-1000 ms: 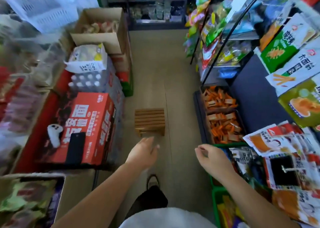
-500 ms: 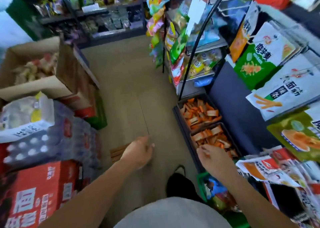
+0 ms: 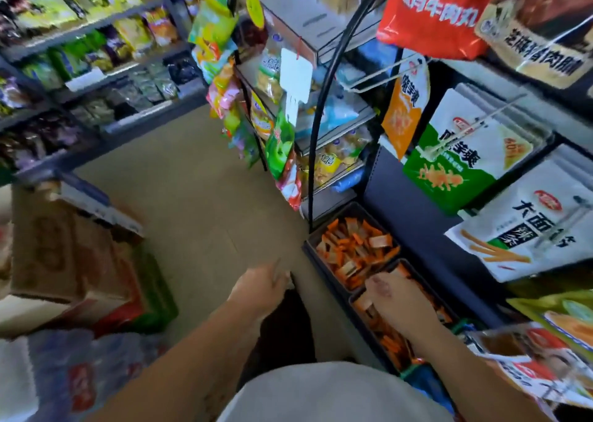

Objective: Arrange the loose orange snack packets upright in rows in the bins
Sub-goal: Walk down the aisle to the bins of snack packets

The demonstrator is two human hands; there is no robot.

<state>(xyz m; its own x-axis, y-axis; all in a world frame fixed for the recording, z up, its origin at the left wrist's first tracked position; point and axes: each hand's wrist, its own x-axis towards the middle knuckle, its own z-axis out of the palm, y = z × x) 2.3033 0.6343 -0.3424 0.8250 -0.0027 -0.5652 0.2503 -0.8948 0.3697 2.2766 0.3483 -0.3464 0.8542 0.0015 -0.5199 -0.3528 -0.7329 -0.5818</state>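
Note:
Two dark bins stand on the floor at the foot of the right-hand shelving. The far bin (image 3: 308, 249) holds a jumble of orange snack packets (image 3: 354, 248) lying at all angles. The near bin (image 3: 353, 299) holds more orange packets (image 3: 388, 341), partly hidden by my right hand (image 3: 398, 303), which hovers over it with fingers loosely curled and nothing visibly held. My left hand (image 3: 261, 288) hangs over the floor left of the bins, fingers relaxed and holding nothing.
Hanging snack bags (image 3: 462, 152) crowd the rack above the bins. A curved black rack pole (image 3: 321, 126) rises just behind the far bin. Cardboard boxes (image 3: 64, 248) and a shrink-wrapped bottle pack (image 3: 80, 373) fill the left side. The aisle floor (image 3: 192, 203) runs between.
The view has swung right and closer to the bins. My right hand has moved from beside the bins to over the near bin. My left hand stays low over the floor.

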